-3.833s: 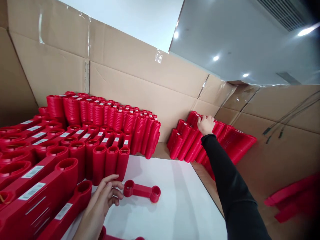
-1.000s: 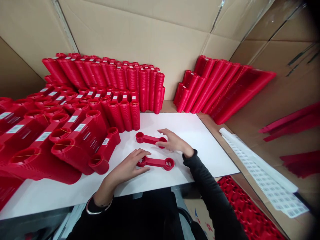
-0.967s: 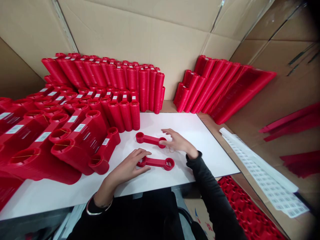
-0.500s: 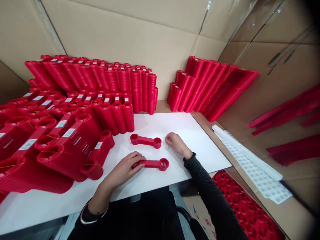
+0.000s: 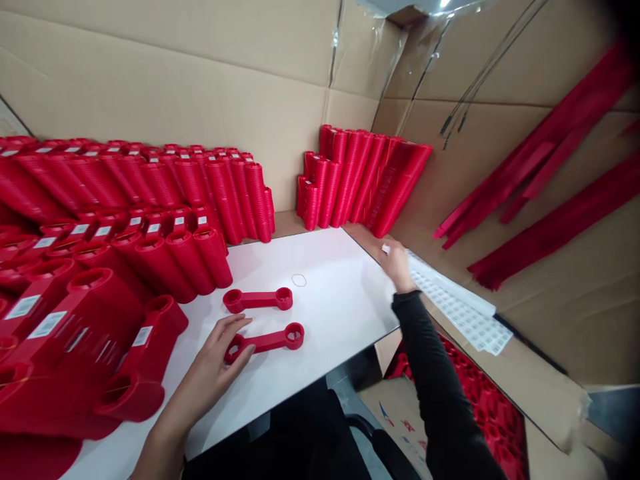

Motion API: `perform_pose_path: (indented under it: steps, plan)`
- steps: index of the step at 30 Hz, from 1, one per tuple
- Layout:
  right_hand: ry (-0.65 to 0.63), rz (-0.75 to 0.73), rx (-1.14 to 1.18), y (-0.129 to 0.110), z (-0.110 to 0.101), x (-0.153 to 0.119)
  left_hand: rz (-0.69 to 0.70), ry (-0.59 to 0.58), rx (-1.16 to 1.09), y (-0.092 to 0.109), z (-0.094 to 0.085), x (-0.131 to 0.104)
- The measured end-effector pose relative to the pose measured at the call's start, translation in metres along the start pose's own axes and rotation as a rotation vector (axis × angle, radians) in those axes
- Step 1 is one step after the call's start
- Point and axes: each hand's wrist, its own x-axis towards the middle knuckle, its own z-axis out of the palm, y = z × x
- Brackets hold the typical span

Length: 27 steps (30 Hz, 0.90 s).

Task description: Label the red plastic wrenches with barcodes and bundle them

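Beyond, cardboard walls (image 5: 200,73) edge the white tabletop (image 5: 345,280), left fingers (image 5: 226,328) apart, right fingers (image 5: 394,247) too hidden to tell.

"Far side?"
"One cardboard wall (image 5: 175,73), tan, creased; clear tape (image 5: 336,37) on its seam."
"Right side?"
"One cardboard panel (image 5: 420,160), tan. Dark cables (image 5: 483,70), thin, hanging against it. Red strips (image 5: 530,160), long, slanting, material unclear."
"Near, to the right?"
"One printed carton flap (image 5: 400,413), blue and red marks, below table height."
"Far top?"
"One light (image 5: 444,3), white, partly cut off."
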Motion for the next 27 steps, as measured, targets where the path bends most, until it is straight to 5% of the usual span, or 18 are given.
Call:
perform_pose_path:
  steps: [5,9,12,14,17,23,25,27]
  plan:
    - [0.03,0.417,-0.156,0.091,-0.055,-0.009,-0.01,0.166,-0.025,-0.004,-0.001,0.0]
    - [0.09,0.402,-0.147,0.099,-0.069,-0.025,-0.025,0.29,-0.061,-0.004,-0.001,-0.002]
    - [0.164,0.25,-0.041,0.073,-0.081,-0.042,-0.027,0.39,-0.123,-0.001,0.0,-0.003]
    - [0.135,0.072,0.238,0.043,-0.088,-0.059,-0.025,0.458,-0.199,0.001,0.002,-0.002]
    - [-0.219,-0.082,0.811,-0.013,-0.086,-0.088,0.023,0.533,-0.302,0.0,0.004,0.001]
    - [-0.832,-0.04,1.377,-0.11,-0.026,-0.154,0.124,0.58,-0.459,0.009,0.0,-0.004]
    - [-0.937,0.038,1.465,-0.132,-0.001,-0.177,0.1,0.503,-0.532,0.019,0.002,-0.015]
    - [-0.911,0.095,1.55,-0.15,0.019,-0.2,0.039,0.414,-0.614,0.03,0.009,-0.027]
